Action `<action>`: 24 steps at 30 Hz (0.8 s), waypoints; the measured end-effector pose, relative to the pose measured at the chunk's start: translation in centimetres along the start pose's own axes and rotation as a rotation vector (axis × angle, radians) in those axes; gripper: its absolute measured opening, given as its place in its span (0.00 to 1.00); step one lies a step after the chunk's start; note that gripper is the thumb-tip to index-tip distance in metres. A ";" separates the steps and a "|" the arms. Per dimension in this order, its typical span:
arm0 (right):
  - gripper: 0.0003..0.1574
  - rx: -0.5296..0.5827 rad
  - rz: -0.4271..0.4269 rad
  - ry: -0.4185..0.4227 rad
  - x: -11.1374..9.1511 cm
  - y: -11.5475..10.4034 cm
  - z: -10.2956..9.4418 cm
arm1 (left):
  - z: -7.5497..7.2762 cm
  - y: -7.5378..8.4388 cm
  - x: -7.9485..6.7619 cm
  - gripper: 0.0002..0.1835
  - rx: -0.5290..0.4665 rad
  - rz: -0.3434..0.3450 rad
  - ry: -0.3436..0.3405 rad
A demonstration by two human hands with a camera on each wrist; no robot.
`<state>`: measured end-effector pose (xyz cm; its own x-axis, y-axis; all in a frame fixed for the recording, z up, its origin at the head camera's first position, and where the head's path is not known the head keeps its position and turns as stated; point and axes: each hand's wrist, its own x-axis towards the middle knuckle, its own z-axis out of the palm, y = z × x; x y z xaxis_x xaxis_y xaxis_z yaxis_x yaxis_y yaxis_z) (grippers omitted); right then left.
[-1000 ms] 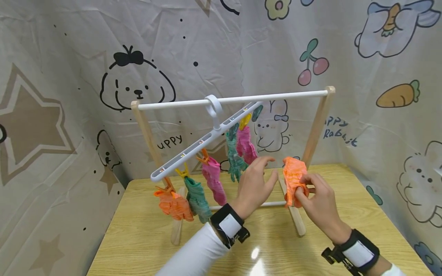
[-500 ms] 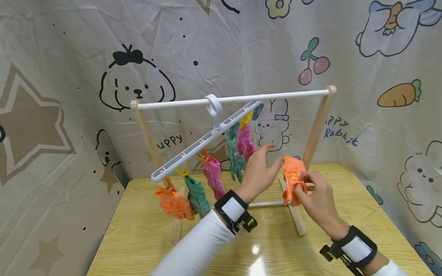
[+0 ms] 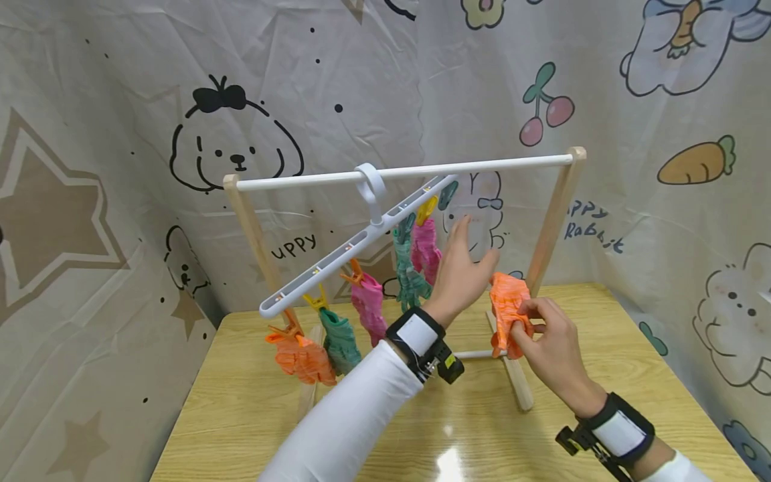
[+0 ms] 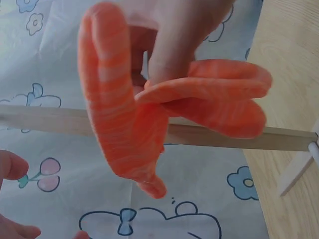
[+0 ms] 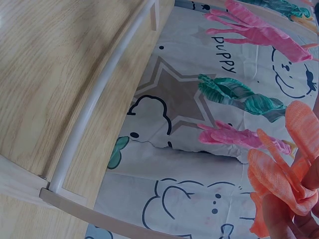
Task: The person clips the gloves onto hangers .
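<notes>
My right hand (image 3: 554, 345) pinches an orange knit glove (image 3: 508, 301) between thumb and fingers, in front of the rack's right post. Its loose fingers stick out in the left wrist view, where the glove (image 4: 112, 104) fills the middle. My left hand (image 3: 460, 274) is raised with thumb and fingers spread, holding nothing, below a teal clothespin (image 3: 447, 195) at the hanger's far end. The grey-white hanger (image 3: 337, 260) slants away from me. From it hang an orange glove (image 3: 304, 359), a green glove (image 3: 340, 338), a pink glove (image 3: 367, 301), another green glove and another pink glove (image 3: 425, 244).
A drying rack with a white top bar (image 3: 482, 165) and wooden posts (image 3: 551, 221) stands on the wooden table (image 3: 241, 415). Its lower crossbar (image 3: 476, 355) lies behind my left wrist. A patterned cloth (image 3: 385, 80) rises behind the table.
My left hand has risen and moved slightly right, its fingers now pointing up toward the teal clothespin. The right hand and its orange glove have barely shifted left.
</notes>
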<state>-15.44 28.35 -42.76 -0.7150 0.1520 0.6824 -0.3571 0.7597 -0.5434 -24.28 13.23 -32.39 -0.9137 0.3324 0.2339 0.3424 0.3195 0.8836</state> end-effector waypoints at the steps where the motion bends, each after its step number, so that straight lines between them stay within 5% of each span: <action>1: 0.13 -0.001 0.000 0.000 0.0 0.0 0.0 | 0.0 0.1 0.2 0.40 -0.007 -0.007 0.002; 24: 0.13 0.049 0.002 0.007 0.2 -0.4 0.4 | 0.8 -0.5 3.8 0.54 -0.168 -0.177 0.059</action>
<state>-15.65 27.81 -42.59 -0.7112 0.1580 0.6850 -0.3853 0.7275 -0.5677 -27.76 15.02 -32.30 -0.9690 0.2306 0.0887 0.1395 0.2143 0.9668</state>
